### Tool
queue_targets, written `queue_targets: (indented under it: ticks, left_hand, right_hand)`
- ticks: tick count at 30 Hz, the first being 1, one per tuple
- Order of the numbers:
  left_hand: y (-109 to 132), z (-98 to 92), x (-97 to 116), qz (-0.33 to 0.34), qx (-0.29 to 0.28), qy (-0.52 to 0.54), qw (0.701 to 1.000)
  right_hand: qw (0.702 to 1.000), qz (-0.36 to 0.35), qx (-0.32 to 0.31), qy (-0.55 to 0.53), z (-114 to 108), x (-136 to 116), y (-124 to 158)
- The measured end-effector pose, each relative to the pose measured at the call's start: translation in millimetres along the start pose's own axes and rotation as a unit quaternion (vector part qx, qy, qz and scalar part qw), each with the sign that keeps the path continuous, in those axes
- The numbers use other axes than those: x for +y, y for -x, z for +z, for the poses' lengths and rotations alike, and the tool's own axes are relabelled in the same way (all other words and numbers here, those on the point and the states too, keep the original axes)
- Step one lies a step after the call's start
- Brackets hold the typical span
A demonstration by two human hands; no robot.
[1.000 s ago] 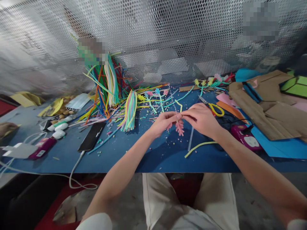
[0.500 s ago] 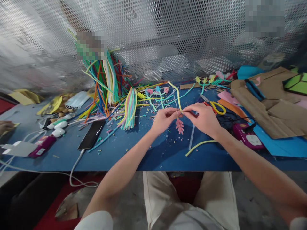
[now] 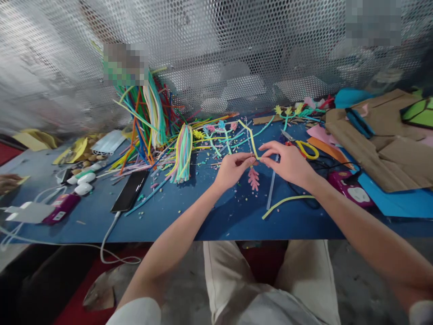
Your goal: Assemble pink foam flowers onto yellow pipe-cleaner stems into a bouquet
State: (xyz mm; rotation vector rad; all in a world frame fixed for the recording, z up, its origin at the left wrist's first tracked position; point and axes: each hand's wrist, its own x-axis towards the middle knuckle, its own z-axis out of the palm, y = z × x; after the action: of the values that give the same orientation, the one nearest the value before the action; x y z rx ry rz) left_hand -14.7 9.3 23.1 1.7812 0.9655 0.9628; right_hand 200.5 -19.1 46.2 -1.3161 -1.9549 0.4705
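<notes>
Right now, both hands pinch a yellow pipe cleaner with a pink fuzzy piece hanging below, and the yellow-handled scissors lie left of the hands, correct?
Not quite: the yellow-handled scissors lie to the right, just beyond the right hand, as the head view shows. The rest holds: the left hand and the right hand pinch the yellow pipe cleaner, with the pink fuzzy piece below.

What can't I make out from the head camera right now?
All in the head view:
1. Where the yellow pipe cleaner meets the pink leaf piece: covered by fingertips of the left hand and right hand.
2. The left edge cuts off another person's hand.
3. Shapes behind the mesh panel: blurred.
</notes>
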Motion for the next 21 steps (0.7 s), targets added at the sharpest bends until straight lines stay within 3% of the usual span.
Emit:
queue_targets:
  ticks: [9,16,21]
  left_hand:
    - [1.0,-1.4,6.0,-0.010,0.013,0.061,0.998]
    - [0.1,-0.6,6.5,-0.092,-0.018,0.199,0.976]
    - [-2.0,-7.4,7.2,-0.094,-0.072,0.265,0.957]
  right_hand:
    - [0.996,-0.047,0.042,-0.062,12.9,2.2,1.0]
    - [0.992,-0.084,0.077,-0.062,17.5,2.0,1.2]
    - [0.992,-0.070,0.071,-0.078,20.4,0.2,3.5]
